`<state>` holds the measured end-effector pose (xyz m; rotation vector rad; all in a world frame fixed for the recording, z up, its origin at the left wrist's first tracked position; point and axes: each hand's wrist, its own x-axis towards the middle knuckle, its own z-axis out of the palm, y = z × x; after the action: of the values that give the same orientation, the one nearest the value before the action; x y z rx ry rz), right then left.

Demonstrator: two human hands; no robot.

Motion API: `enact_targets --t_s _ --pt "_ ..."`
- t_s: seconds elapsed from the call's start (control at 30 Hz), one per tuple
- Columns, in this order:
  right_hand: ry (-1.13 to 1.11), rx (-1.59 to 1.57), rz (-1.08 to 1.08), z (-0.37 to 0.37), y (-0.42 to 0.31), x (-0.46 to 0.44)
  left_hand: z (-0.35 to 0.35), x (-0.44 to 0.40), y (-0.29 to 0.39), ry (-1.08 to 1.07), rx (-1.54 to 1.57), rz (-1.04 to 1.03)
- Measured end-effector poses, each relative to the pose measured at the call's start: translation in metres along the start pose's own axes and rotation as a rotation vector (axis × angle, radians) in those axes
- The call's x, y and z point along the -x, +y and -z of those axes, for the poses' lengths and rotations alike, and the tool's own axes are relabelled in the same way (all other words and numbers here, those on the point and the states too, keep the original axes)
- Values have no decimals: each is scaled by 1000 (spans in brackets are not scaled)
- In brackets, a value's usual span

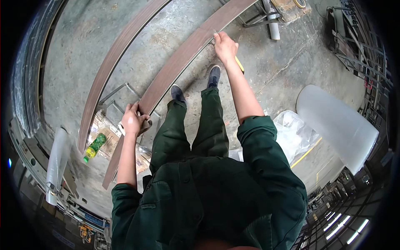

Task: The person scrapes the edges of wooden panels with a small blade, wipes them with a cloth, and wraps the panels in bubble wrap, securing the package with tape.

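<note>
A long brown plank (179,60) lies across metal stands (155,121) in front of me, curved by the lens. My left hand (134,120) is closed around the plank's near edge toward its lower left part, thumb at the edge. Farther up, my right hand (226,46) is closed at the plank's edge, with a yellow-handled tool (239,65) showing beneath it. Its blade or tip is too small to make out. A second brown plank (109,62) lies to the left, roughly parallel and apart from the first.
A green bottle with a yellow label (96,144) rests by cardboard (109,134) at the lower left. On the right are a large roll of translucent wrap (333,121) and crumpled plastic (291,133). Metal racks (354,50) stand at the upper right. Wrapped lengths (26,83) lie far left.
</note>
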<state>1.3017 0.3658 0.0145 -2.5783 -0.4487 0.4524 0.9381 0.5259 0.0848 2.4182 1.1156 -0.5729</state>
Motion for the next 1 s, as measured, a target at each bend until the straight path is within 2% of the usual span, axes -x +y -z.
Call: enact_targets --t_s 0.23,0.33,0.47,0.7,0.73,0.83,0.9,0.93,0.97,1.0 --pt "3 -56 21 -40 -37 91 1 -1 -4 38 41 -89" --pt "-77 -27 -29 -47 -56 119 -3 -1 -9 74 52 -125" --pt "-92 -27 12 -68 -67 154 0 3 -6 101 81 -129" --pt "-54 -58 46 -113 -92 230 -12 7 -20 163 135 -188" --pt "-81 -41 32 -118 -95 236 -19 11 -29 206 143 -214" --pt "-82 -66 38 -115 -95 238 1 56 -65 155 85 -99" --pt "-91 -45 20 -108 -99 234 -6 91 -138 137 -36 -45" --pt "-80 -51 24 -108 -100 231 4 111 -165 -50 -4 104" --pt "-73 -56 23 -109 -98 232 -8 132 -209 29 -139 87" --pt "-64 -54 34 -112 -97 234 -8 151 -234 -66 -89 232"
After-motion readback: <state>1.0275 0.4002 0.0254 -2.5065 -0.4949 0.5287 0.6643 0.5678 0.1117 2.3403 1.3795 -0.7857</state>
